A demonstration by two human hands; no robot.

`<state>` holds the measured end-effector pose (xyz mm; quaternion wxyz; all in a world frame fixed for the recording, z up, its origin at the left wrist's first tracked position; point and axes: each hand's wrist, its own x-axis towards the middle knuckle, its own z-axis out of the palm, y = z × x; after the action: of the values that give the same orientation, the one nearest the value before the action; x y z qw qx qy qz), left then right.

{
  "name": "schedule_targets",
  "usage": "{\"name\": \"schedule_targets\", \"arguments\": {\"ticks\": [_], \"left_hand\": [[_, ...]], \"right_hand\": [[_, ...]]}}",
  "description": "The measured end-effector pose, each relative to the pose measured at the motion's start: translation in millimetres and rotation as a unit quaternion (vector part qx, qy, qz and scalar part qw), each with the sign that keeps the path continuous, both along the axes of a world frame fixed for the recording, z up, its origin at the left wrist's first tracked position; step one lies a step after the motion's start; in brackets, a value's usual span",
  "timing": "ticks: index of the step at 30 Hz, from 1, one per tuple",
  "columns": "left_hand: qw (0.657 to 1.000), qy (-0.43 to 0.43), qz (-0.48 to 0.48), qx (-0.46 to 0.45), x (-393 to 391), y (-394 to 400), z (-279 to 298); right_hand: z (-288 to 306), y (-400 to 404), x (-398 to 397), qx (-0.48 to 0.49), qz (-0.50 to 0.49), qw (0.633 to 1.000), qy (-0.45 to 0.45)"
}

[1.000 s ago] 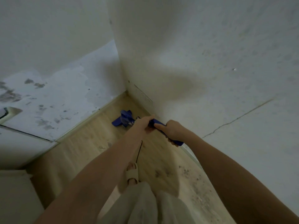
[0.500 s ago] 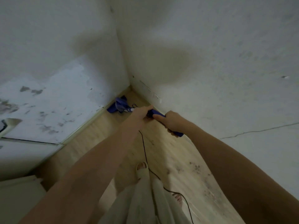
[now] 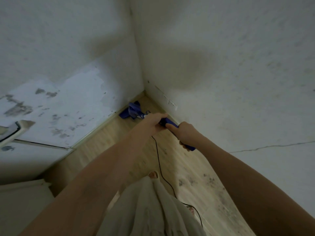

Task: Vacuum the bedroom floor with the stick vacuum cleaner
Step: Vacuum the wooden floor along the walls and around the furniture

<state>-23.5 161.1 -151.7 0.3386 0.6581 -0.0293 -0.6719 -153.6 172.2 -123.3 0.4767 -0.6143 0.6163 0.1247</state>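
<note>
No text, label or number is legible anywhere.

Vacuum head [image 3: 130,111] has slid further into the far corner, right up by the left wall's skirting now. The cord [image 3: 159,165] trails down the floor past the feet; a second ago it barely showed.

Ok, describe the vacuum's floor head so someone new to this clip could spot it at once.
Find where the two white walls meet the wooden floor. The floor head sits just short of that corner, against the left skirting, beyond the left hand. It is the only blue thing lying on the floor.
</note>
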Motion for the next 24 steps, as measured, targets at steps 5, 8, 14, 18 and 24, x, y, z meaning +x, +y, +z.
{"name": "schedule_targets", "arguments": {"ticks": [5, 8, 14, 18, 24], "left_hand": [[1.0, 0.024, 0.002, 0.006, -15.9, 20.3, 0.3], [0.999, 0.05, -0.006, -0.006, -21.7, 24.4, 4.3], [0.996, 0.083, 0.032, -0.028, -36.4, 33.3, 11.9], [0.995, 0.07, 0.074, -0.022, -36.2, 37.3, 3.2], [0.989, 0.071, 0.126, -0.036, -26.3, 33.1, -6.5]], "right_hand": [[3.3, 20.4, -14.9, 0.034, -0.007, 0.999, 0.003], [21.4, 17.1, -26.7, 0.038, 0.004, 0.999, -0.001], [29.2, 11.6, -42.2, 0.015, 0.032, 0.999, 0.024], [10.8, 16.1, -38.6, 0.012, 0.033, 0.999, 0.007], [-6.0, 9.4, -21.9, 0.004, 0.035, 0.999, -0.007]]}}
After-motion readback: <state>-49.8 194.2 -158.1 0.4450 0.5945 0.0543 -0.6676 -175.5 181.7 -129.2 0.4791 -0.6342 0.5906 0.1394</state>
